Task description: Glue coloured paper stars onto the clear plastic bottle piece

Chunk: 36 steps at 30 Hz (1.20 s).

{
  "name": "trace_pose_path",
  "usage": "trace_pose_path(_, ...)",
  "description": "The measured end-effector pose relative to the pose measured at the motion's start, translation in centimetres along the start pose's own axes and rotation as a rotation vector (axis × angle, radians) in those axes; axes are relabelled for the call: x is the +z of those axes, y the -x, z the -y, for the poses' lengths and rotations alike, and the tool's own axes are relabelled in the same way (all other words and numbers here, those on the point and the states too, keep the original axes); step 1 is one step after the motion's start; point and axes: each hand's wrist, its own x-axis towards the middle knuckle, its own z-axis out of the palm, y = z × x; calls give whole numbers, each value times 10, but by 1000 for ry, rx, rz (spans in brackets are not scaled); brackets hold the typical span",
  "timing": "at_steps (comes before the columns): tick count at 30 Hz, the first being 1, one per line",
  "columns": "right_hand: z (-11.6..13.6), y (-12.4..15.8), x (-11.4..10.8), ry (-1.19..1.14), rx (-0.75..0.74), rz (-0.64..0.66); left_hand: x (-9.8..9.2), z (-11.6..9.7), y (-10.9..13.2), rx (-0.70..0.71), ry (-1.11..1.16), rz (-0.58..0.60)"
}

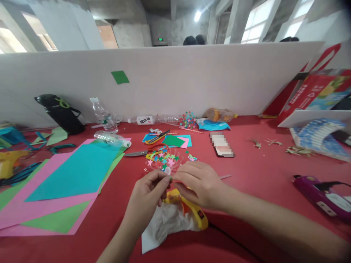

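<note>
My left hand (149,193) and my right hand (199,182) meet over the red table (246,175), fingertips pinched together on a tiny green piece (170,178). Just beyond the fingertips lies a clear plastic piece covered with small coloured paper stars (163,160). Under my hands rest a yellow glue gun (189,210) and a crumpled white paper (164,223).
Large pink, teal and green paper sheets (68,179) lie at the left. Scissors (137,153), plastic bottles (105,117), a black bag (61,113), a phone (221,145) and a purple glue gun (320,195) are spread around. A white partition (178,80) closes the back; boxes (315,95) lean at right.
</note>
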Motion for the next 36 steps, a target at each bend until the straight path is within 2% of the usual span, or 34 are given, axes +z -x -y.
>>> trace_pose_path(2,1,2,0,49,236,258,-5,7,-1,-10,-22,-47)
trace_pose_path(4,3,6,2,100,412,422,-12,16,-1,-7,-43,-82)
trace_pose_path(10,13,19,14,118,658,580,-29,40,3,6,-31,-90)
trace_pose_path(16,9,31,26,-60,753,705,-34,37,12,12,-26,-110)
trace_pose_path(19,1,40,30,-188,773,656,-37,31,15,9,-30,-134)
trace_pose_path(22,-3,48,25,-316,775,499,-44,26,14,20,-37,-162)
trace_pose_path(28,-7,43,-15,-753,718,163,-58,24,-1,63,-69,-193)
trace_pose_path(32,-18,28,-32,-1029,734,6,-48,19,-11,86,-88,-129)
trace_pose_path(36,-25,21,-23,-1220,746,-35,-34,5,-16,95,-109,-98)
